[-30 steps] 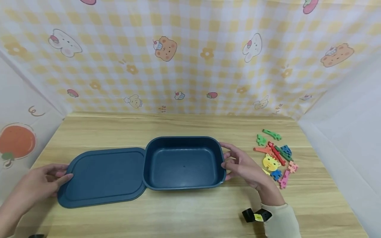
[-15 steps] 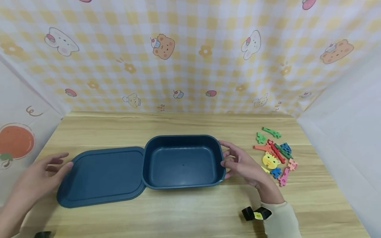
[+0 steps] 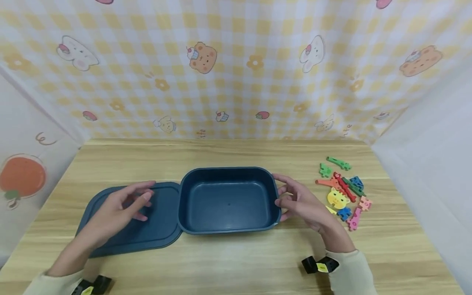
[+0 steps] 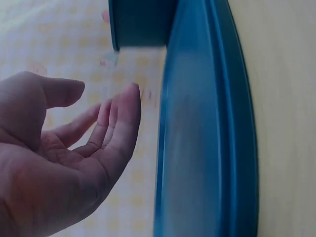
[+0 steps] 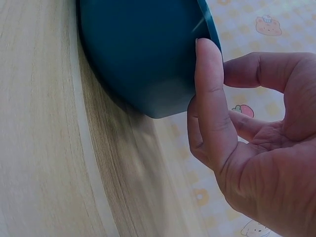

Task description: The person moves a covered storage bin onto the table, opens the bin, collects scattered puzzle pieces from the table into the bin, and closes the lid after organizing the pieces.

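Observation:
In the head view, a dark blue rectangular box point(image 3: 228, 207) stands mid-table with its hollow facing up and nothing inside. Beside its left end lies a flat lid point(image 3: 162, 223) of the same blue, with rounded corners. My left hand point(image 3: 123, 207) is over the lid, fingers loosely bent and spread, holding nothing; the left wrist view shows a gap between its fingertips and the lid point(image 4: 192, 128). My right hand point(image 3: 300, 203) holds the box's right end, with fingers against the outer wall and thumb at the rim, as the right wrist view also shows.
Small colourful puzzle pieces lie in a loose pile at the right, among them a yellow animal face point(image 3: 337, 198), a red strip point(image 3: 344, 187) and a pink piece point(image 3: 355, 219). A checked cloth point(image 3: 236, 82) hangs behind the wooden table point(image 3: 236, 266).
My left hand has let go of the lid's left end and moved right, over the lid. The right hand stays at the box; lid and box have not moved.

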Motion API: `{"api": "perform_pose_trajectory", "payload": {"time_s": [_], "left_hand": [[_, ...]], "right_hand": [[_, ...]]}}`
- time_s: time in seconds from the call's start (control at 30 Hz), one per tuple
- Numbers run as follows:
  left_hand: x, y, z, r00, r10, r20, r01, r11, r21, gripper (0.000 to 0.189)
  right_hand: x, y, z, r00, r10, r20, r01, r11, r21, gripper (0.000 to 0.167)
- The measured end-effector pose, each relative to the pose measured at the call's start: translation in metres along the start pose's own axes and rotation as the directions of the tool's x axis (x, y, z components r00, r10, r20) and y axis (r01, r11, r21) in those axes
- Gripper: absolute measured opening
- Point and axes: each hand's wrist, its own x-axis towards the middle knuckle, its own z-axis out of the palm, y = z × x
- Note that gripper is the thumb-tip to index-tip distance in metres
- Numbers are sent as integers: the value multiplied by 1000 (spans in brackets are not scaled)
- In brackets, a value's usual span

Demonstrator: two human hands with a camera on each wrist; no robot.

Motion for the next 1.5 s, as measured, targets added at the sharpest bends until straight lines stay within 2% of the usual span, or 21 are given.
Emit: {"api": "perform_pose_trajectory", "payload": {"time_s": [0.07, 0.13, 0.23, 0.3, 0.4, 0.57, 0.73, 0.87, 1.03, 1.2, 1.37, 1.5], "left_hand": [[4, 3, 7, 997, -48, 65, 55, 992, -117, 53], [7, 6, 14, 988, -92, 126, 116, 973, -201, 58], [11, 10, 23, 973, -134, 187, 181, 947, -264, 61], [13, 14, 27, 969, -126, 212, 183, 945, -273, 61], [15, 19, 31, 964, -81, 254, 155, 945, -287, 62], [17, 22, 34, 953, -39, 302, 140, 937, -321, 75], [21, 21, 35, 945, -29, 327, 149, 925, -348, 84], [27, 21, 37, 941, -6, 337, 139, 918, -371, 83], [26, 21, 37, 942, 4, 335, 133, 913, -386, 85], [25, 24, 34, 943, -6, 332, 137, 918, -373, 89], [27, 26, 37, 944, -8, 331, 145, 909, -392, 87], [26, 28, 40, 947, -35, 320, 168, 901, -399, 84]], "right_hand": [[-1, 1, 0, 1000, -3, 5, 3, 1000, -1, 72], [-2, 1, 0, 1000, -3, 6, 3, 1000, 0, 72], [-3, 2, 0, 1000, -1, 4, 1, 1000, 7, 72], [-2, 2, 0, 1000, -2, 4, 2, 1000, 13, 72], [-1, 1, 0, 1000, -2, 3, 1, 1000, 19, 72], [2, 1, 1, 1000, -1, -4, 1, 1000, 22, 72], [4, 1, 2, 1000, -2, -8, 2, 1000, 21, 71], [3, 1, 1, 1000, 3, -9, -3, 1000, 16, 71], [5, 1, 3, 1000, 5, -4, -4, 1000, 14, 72], [7, 2, 4, 1000, -8, 15, 8, 1000, 14, 71], [6, 2, 4, 1000, -3, 6, 3, 1000, 10, 71], [6, 1, 4, 1000, -4, -10, 4, 1000, 3, 70]]}}
